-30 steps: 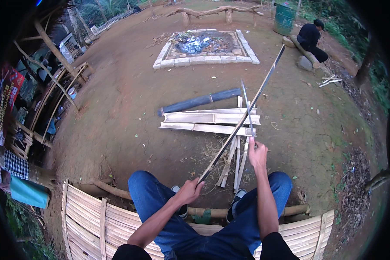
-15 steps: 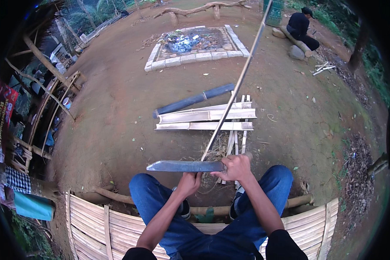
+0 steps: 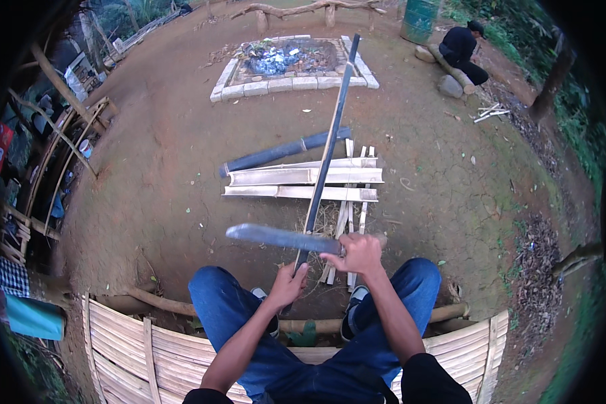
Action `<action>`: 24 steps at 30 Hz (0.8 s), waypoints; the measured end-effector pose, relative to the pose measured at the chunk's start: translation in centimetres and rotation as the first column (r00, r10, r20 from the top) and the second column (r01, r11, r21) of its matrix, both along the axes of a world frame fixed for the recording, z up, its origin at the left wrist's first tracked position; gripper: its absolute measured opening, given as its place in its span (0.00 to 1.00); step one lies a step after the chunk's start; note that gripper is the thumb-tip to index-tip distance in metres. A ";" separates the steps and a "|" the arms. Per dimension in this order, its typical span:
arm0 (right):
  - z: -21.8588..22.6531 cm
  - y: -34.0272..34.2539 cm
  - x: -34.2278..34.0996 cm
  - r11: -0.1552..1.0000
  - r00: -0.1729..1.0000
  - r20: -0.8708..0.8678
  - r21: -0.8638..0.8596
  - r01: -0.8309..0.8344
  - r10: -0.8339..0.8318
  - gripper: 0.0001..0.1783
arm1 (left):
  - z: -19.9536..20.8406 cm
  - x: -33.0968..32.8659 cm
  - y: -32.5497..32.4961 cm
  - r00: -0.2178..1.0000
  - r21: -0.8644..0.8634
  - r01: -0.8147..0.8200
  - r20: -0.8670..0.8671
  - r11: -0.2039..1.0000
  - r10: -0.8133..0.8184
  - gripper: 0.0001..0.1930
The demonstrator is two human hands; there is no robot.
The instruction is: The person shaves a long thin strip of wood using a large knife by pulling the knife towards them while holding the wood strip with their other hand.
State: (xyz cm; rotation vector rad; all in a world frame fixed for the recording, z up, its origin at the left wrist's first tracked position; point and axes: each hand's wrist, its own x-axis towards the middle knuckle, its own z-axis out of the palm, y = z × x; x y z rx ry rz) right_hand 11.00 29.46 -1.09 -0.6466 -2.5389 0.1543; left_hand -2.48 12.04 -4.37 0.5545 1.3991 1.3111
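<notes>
Above brown, cracked earth (image 3: 161, 168) | bamboo strip (image 3: 328, 158): long, straight, dark-skinned, slanting forward | left hand (image 3: 289, 286): wrapped around the strip near its lower end | right hand (image 3: 362, 256): clenched on a broad grey metal knife (image 3: 276, 237), crosswise at the strip, contact indiscernible | beyond: pale, trough-shaped split bamboo (image 3: 303, 193)

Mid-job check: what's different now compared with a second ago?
The knife in the right hand has swung from pointing ahead to pointing left, across the bamboo strip. The strip, in the left hand, has swung its far end leftward. Nothing was picked up or let go. The split bamboo on the ground and the seated person stayed put.
</notes>
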 end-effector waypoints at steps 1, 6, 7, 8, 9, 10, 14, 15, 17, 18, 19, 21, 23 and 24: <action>-0.1 0.4 -0.1 0.992 0.995 0.017 -0.080 0.096 -0.095 0.36 | 0.3 0.0 -0.4 0.997 0.000 0.000 0.072 1.000 0.000 0.16; -3.6 4.3 -0.1 0.820 0.877 -0.036 -0.376 0.432 -0.479 0.35 | 0.7 -1.3 -0.3 0.966 0.005 -0.026 0.256 1.000 0.024 0.18; -4.0 4.5 0.0 0.753 0.882 -0.054 -0.546 0.366 -0.468 0.34 | 0.7 -1.6 -0.1 0.962 0.010 -0.045 0.270 0.999 0.041 0.18; -4.4 4.7 0.0 0.659 0.884 -0.072 -0.696 0.287 -0.461 0.34 | 0.8 -1.9 0.1 0.957 0.001 -0.063 0.284 0.998 0.060 0.19; -4.2 4.3 -0.2 0.539 0.887 -0.090 -0.820 0.192 -0.453 0.35 | 0.8 -2.0 0.3 0.961 0.001 -0.090 0.262 0.996 0.087 0.19; -4.1 3.4 -0.3 0.384 0.891 -0.102 -0.919 0.086 -0.443 0.31 | 0.8 -2.0 0.5 0.964 0.000 -0.117 0.240 0.993 0.114 0.19; -3.0 0.4 -0.8 0.137 0.942 -0.075 -0.990 -0.031 -0.327 0.29 | -0.7 -2.3 1.1 0.973 0.066 -0.194 0.137 0.979 0.183 0.19; -3.2 -0.2 -0.9 0.159 0.960 -0.062 -0.987 -0.018 -0.275 0.28 | -1.1 -2.4 1.5 0.974 0.091 -0.209 0.103 0.974 0.200 0.19; -3.7 -1.7 -1.3 0.202 0.987 -0.038 -0.979 -0.006 -0.156 0.26 | -2.3 -3.0 1.6 0.965 0.121 -0.250 0.109 0.961 0.237 0.19; -3.5 -2.4 -1.6 0.249 0.993 -0.075 -0.967 -0.050 -0.090 0.25 | -2.7 -3.0 1.9 0.956 0.127 -0.290 0.092 0.949 0.280 0.19; -3.3 -3.2 -1.8 0.260 0.997 -0.055 -0.965 -0.041 -0.048 0.25 | -3.1 -2.9 1.8 0.943 0.134 -0.330 0.075 0.934 0.323 0.19; -2.6 -4.7 -2.0 0.286 0.999 -0.019 -0.958 -0.029 0.037 0.25 | -3.6 -2.9 1.3 0.928 0.111 -0.364 0.121 0.925 0.351 0.18; -5.7 -5.4 -1.9 0.331 0.995 -0.093 -0.938 -0.102 0.044 0.17 | -3.4 -2.6 2.0 0.918 0.051 -0.375 0.155 0.925 0.364 0.17; -5.5 -6.1 -2.3 0.343 0.993 -0.106 -0.932 -0.119 0.057 0.17 | -3.6 -2.7 1.7 0.910 0.056 -0.396 0.154 0.916 0.384 0.17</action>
